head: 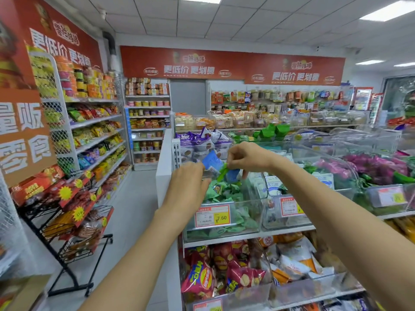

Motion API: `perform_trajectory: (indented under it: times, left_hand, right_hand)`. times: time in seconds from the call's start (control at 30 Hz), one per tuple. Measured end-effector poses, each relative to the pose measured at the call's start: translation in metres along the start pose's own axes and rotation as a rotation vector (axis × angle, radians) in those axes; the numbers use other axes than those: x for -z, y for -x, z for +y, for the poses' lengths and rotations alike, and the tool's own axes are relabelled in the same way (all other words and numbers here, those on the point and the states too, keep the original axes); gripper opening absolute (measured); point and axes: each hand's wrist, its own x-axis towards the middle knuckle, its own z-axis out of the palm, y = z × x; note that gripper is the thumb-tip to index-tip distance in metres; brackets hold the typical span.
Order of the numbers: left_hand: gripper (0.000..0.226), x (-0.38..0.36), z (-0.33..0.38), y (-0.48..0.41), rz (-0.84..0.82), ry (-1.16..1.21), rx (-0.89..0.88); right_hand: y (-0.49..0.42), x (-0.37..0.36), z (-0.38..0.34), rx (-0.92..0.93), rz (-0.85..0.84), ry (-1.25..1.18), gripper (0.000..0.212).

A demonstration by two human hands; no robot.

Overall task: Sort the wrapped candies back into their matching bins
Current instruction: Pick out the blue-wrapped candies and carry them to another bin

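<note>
Blue-white candy packets [212, 163], crinkled green wrapper [222, 173]

1. L hand [186, 182]: bare; L forearm [139, 254] behind fingers uncovered down to frame edge;
2. R hand [247, 157]: bare; R forearm [336, 203] back from fingers likewise uncovered.

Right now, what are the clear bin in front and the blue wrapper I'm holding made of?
Clear bin: rigid glossy plastic, probably acrylic; green candies show through its wall. Blue wrapper: thin crinkled plastic film, apparently, faintly shiny.
</note>
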Motion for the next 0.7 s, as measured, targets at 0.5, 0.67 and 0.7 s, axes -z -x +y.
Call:
perform_trajectory:
  times: [0.5, 0.67, 0.7]
  left_hand:
    - [0.021, 0.012, 0.002, -0.009, 0.122, 0.355, 0.106]
    - [0.022, 0.026, 0.005, -0.01, 0.18, 0.319, 0.006]
    - [0.023, 0.028, 0.004, -0.012, 0.18, 0.336, 0.028]
  right_hand:
    - [0.02, 0.011, -0.007, 0.11, 0.084, -0.465, 0.016]
    - [0.026, 0.012, -0.022, 0.192, 0.055, -0.6, 0.015]
    - [0.026, 0.013, -0.024, 0.208, 0.06, -0.617, 0.015]
